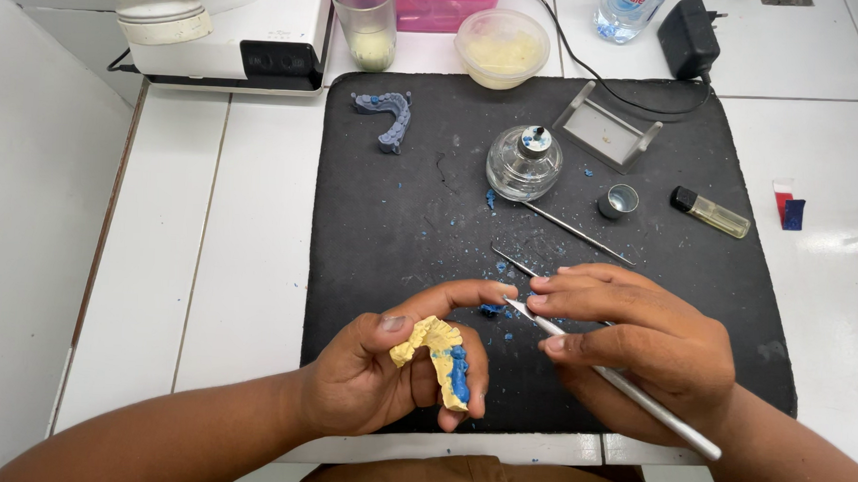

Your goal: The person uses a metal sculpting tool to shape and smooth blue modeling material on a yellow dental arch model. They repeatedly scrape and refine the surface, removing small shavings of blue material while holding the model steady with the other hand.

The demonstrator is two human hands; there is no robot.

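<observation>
Glass spirit lamp (524,163) (capless), lighter (710,213)

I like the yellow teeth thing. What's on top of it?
Blue wax sits along one side of the yellow dental cast in the left hand. The fingers cover its underside, so nothing can be seen there.

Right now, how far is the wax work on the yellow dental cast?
Done: blue wax already covers one side of the yellow dental cast, and blue crumbs lie on the black mat. In hand: the left hand holds the cast, the right hand a metal carving tool. Left: the other side of the cast shows no wax.
</observation>
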